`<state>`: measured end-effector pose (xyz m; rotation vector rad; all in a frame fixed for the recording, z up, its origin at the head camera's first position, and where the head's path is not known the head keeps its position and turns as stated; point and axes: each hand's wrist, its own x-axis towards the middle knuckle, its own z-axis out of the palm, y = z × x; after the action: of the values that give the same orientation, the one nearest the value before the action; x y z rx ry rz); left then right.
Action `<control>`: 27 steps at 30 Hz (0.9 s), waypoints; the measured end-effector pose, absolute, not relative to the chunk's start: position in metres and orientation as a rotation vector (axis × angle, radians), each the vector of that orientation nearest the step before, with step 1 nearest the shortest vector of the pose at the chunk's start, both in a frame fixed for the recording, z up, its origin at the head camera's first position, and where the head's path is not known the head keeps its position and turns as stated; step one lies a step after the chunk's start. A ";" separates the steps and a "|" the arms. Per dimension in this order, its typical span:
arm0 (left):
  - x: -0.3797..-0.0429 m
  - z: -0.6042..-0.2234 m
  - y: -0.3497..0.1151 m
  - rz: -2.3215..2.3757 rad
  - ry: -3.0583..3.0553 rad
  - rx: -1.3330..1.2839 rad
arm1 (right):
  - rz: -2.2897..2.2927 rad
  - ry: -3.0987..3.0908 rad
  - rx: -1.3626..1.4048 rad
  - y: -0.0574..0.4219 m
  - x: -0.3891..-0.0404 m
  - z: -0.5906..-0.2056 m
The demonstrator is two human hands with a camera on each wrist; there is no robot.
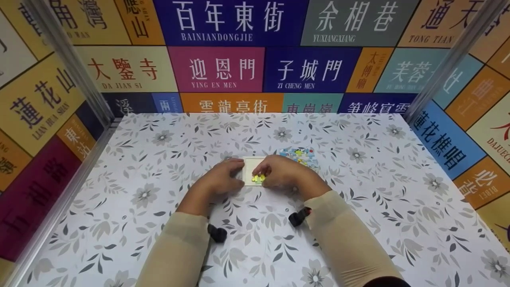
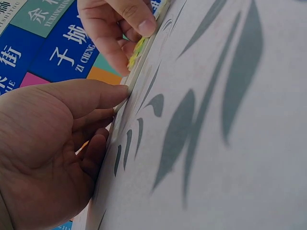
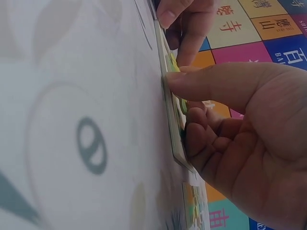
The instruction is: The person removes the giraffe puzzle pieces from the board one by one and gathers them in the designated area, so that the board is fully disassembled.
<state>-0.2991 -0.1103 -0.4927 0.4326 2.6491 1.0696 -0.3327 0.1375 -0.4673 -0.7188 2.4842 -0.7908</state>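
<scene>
A shallow cream-white puzzle tray lies on the table between both hands. Yellow and green puzzle pieces sit joined at its near side. My left hand holds the tray's left edge, thumb on the near corner and the other fingers curled by the side. Over the right part of the tray, my right hand bends its fingers round the yellow and green pieces, its thumb at the tray's near rim. That hand covers the tray's right side.
Behind the right hand, a patch of light blue, yellow and red puzzle pieces lies on the table, partly hidden. The table cover has a grey leaf and flower print. Colourful sign-printed panels stand round the back and sides.
</scene>
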 end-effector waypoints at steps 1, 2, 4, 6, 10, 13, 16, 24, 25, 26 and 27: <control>-0.299 -0.493 -0.110 1.066 2.649 0.435 | -0.792 2.487 -0.723 0.138 -0.333 -0.467; -0.300 -0.493 -0.111 1.063 2.649 0.437 | -0.797 2.487 -0.721 0.139 -0.333 -0.467; -0.300 -0.493 -0.111 1.067 2.647 0.446 | -0.813 2.489 -0.705 0.140 -0.333 -0.466; -0.300 -0.493 -0.111 1.063 2.645 0.450 | -0.844 2.486 -0.682 0.143 -0.334 -0.464; -0.301 -0.493 -0.111 1.057 2.639 0.448 | -0.870 2.500 -0.660 0.149 -0.336 -0.458; -0.301 -0.493 -0.111 1.053 2.637 0.448 | -0.858 2.521 -0.667 0.156 -0.337 -0.453; -0.301 -0.493 -0.111 1.054 2.638 0.444 | -0.854 2.528 -0.653 0.166 -0.338 -0.448; -0.298 -0.493 -0.109 1.102 2.628 0.407 | -0.839 2.578 -0.553 0.201 -0.342 -0.440; -0.298 -0.493 -0.109 1.097 2.628 0.399 | -0.836 2.583 -0.547 0.206 -0.342 -0.440; -0.298 -0.492 -0.109 1.094 2.626 0.392 | -0.831 2.587 -0.548 0.212 -0.342 -0.440; -0.298 -0.492 -0.109 1.090 2.628 0.389 | -0.830 2.587 -0.545 0.218 -0.342 -0.441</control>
<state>-0.2982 -0.1090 -0.4922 0.3894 2.6277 1.0900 -0.3421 0.2175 -0.4409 -0.5453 2.5875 -0.8295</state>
